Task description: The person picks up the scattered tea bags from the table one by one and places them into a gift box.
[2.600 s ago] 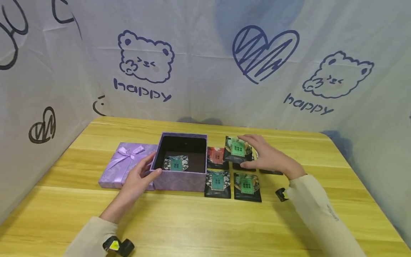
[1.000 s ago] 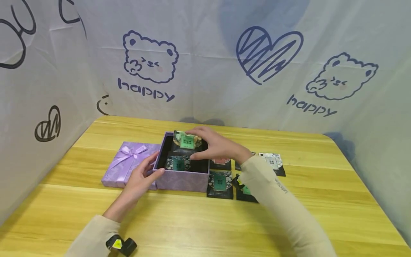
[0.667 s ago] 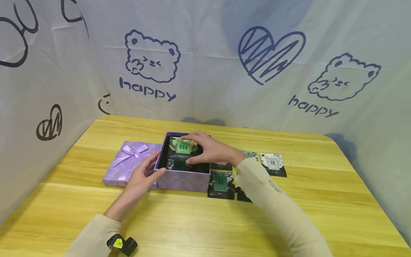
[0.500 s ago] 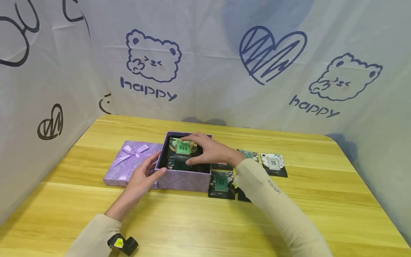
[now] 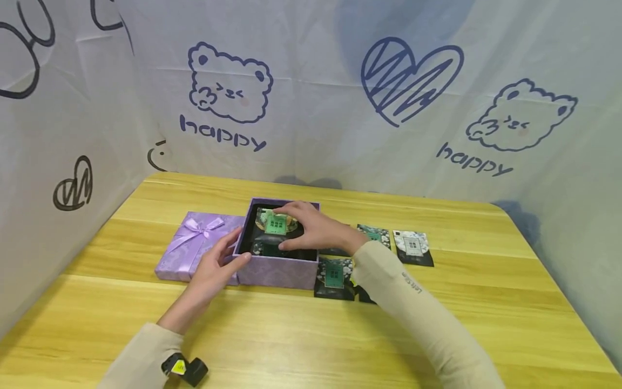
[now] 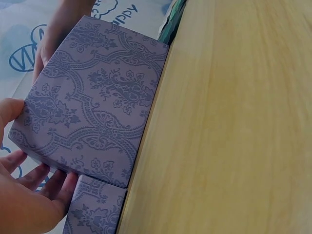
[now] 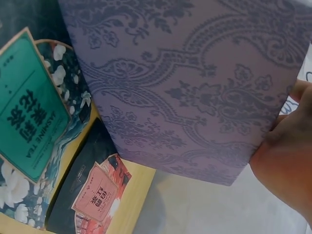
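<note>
A purple patterned gift box (image 5: 279,272) stands without its lid on the table. My left hand (image 5: 214,270) holds its front left corner, thumb at the rim and fingers along the left side, as the left wrist view shows. Inside the box, my right hand (image 5: 318,227) grips a black tea sachet with a bright green label (image 5: 275,223) between thumb and fingers. A darker tea sachet (image 5: 264,249) lies beneath it, partly covered. In the right wrist view, the box's patterned wall (image 7: 195,97) hides what the right hand holds.
The purple lid with a ribbon bow (image 5: 199,232) lies left of the box. To the right lie a jasmine tea sachet (image 5: 334,274), a red-labelled sachet (image 7: 97,192), a white-topped sachet (image 5: 413,247) and others partly behind the right sleeve. A printed cloth (image 5: 316,108) hangs behind the table (image 5: 291,335).
My right hand has carried the green-labelled tea sachet left from above the other sachets and lowered it into the box. During the last half second it has hardly moved. My left hand stays at the box.
</note>
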Demonstrator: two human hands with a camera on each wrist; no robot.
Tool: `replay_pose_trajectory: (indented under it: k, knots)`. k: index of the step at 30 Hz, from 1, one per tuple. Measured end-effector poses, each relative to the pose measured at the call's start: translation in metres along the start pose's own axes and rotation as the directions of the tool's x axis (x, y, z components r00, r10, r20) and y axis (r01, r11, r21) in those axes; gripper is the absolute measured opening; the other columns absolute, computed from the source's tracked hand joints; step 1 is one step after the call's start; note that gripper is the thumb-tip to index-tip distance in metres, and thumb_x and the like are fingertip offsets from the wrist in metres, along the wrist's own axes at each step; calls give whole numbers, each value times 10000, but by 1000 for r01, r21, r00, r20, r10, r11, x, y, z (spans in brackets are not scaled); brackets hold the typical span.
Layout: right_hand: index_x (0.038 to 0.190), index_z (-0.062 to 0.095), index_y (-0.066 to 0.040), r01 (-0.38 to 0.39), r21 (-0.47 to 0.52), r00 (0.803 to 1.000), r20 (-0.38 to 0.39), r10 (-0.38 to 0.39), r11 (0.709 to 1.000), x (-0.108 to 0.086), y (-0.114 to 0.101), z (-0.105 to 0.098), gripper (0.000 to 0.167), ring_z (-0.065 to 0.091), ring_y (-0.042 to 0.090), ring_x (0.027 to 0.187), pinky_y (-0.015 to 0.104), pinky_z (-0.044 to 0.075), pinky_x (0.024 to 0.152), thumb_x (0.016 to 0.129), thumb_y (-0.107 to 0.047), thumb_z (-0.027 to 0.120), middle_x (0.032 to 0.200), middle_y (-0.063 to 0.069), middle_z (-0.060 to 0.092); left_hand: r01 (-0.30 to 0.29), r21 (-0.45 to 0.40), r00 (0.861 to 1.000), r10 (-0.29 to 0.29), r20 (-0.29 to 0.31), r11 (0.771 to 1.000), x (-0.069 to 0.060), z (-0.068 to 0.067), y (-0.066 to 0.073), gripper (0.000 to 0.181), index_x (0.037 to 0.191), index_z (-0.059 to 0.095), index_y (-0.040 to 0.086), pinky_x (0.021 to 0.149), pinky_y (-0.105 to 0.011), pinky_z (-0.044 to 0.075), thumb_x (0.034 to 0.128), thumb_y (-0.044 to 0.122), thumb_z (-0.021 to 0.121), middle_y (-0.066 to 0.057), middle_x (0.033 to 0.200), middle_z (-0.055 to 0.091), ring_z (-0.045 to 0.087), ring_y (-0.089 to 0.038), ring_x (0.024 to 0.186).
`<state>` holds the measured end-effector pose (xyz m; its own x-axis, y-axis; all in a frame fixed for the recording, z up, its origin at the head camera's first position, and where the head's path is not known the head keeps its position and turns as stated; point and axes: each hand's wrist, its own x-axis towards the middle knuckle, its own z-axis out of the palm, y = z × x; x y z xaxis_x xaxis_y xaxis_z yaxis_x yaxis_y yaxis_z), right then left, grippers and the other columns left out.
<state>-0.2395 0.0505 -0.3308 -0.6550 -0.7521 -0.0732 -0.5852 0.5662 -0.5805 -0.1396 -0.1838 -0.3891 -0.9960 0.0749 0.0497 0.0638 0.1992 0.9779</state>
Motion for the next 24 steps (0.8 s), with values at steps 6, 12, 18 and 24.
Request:
replay_pose_trajectory:
  k: [6,12,18,24]
  knots:
    - [1510,339,-203,-28,-99,1000,12,29,995,2,-3,5,747,251,291,1384,520,327,1047,880,-406,685,1533,125,260,-8,14,1000,8,0,1000,0,0,-1,632,1504,306,31,970,-277,390,956,125,606,-243,1445,413,456,-370,1258]
    - [1499,364,-190,-31,-207,1000,1,32,978,3,-7,8,741,310,296,1349,492,330,1048,872,-411,692,1496,131,332,-11,17,1000,11,-1,1000,0,0,-1,631,1504,305,29,1002,-341,380,956,121,605,-244,1446,412,451,-372,1263]
    - [1490,385,-182,-26,-287,1000,-8,25,958,4,-9,11,735,326,304,1343,492,310,1063,868,-420,698,1486,131,358,-11,20,1000,11,-4,1000,0,0,-1,632,1505,304,29,1023,-461,351,955,111,605,-247,1443,415,448,-377,1266]
    - [1471,416,-172,-18,-326,1000,-14,14,945,4,-8,12,707,305,303,1364,490,278,1085,873,-428,691,1502,132,345,-14,6,1000,14,-8,1000,0,0,0,624,1500,313,28,1029,-480,342,953,96,605,-254,1441,413,440,-396,1273]
